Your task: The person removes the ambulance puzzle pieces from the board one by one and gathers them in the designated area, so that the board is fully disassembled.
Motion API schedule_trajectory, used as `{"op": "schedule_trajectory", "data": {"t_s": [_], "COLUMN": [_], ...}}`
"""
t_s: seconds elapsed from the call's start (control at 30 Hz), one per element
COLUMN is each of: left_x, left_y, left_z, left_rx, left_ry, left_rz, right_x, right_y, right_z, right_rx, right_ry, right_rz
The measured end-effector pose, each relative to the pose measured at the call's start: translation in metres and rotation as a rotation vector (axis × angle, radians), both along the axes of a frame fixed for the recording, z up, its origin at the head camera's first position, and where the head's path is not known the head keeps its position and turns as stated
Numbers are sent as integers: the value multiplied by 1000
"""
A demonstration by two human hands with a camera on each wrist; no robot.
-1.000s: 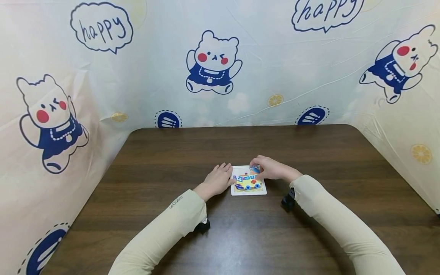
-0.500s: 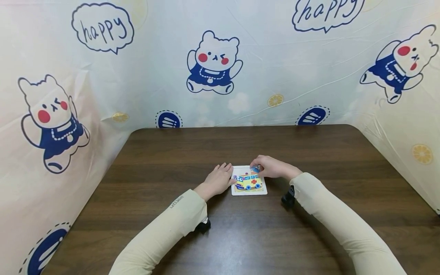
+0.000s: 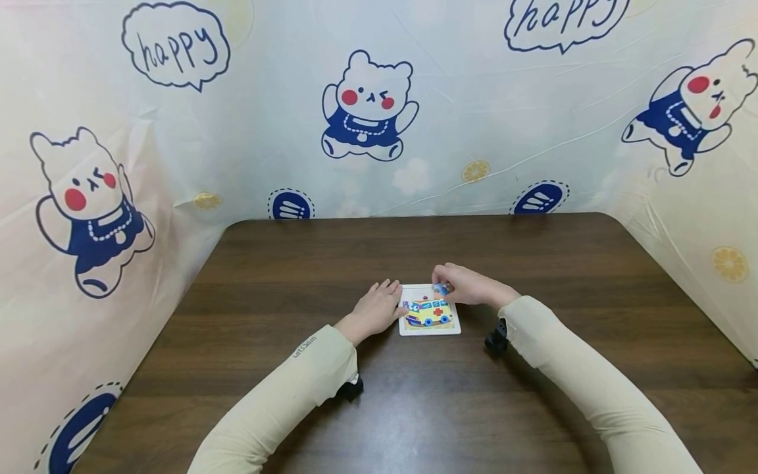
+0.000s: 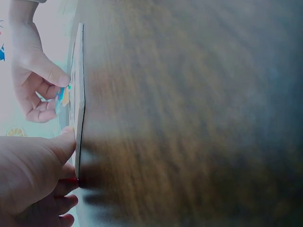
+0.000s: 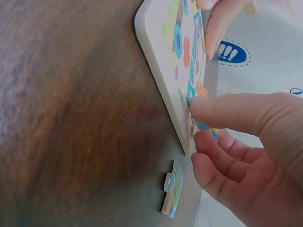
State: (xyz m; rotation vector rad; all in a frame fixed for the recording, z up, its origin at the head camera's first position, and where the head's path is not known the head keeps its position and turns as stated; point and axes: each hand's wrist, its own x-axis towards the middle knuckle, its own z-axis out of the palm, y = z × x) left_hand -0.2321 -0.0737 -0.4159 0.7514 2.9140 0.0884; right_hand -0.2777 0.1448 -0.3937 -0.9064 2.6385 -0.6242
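A white-framed jigsaw puzzle [image 3: 429, 332] with a yellow ambulance picture [image 3: 428, 314] lies flat on the table. My left hand [image 3: 374, 309] rests at its left edge, fingers extended and thumb on the frame. Over the far right corner, my right hand [image 3: 470, 286] pinches a blue puzzle piece [image 3: 441, 288] between thumb and fingers. The left wrist view shows this piece tilted up close over the board, with blue and orange on it. In the right wrist view, my fingers partly hide it. A loose puzzle piece [image 5: 173, 189] lies on the table beyond the board's corner.
The dark wooden table [image 3: 296, 257] extends around the puzzle. Behind it and along both sides hangs a pale cloth [image 3: 249, 131] printed with bears. Black wrist cameras, such as the right one [image 3: 496, 339], sit under both sleeve cuffs.
My right hand has shifted slightly away from me with the pinched piece, which now shows more of its blue side. The left hand and the board stay put.
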Motion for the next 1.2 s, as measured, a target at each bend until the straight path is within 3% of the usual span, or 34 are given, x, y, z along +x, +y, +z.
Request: {"op": "schedule_trajectory", "data": {"t_s": [0.57,1.2], "left_x": [2,2], "left_y": [0,-1], "left_z": [1,2], "left_rx": [0,5], "left_ry": [-5,-19], "left_rz": [-4,-8], "right_x": [3,2], "right_y": [3,24], "right_z": [0,15], "right_rx": [6,-57], "right_ry": [12,46], "right_rz": [18,-76]}}
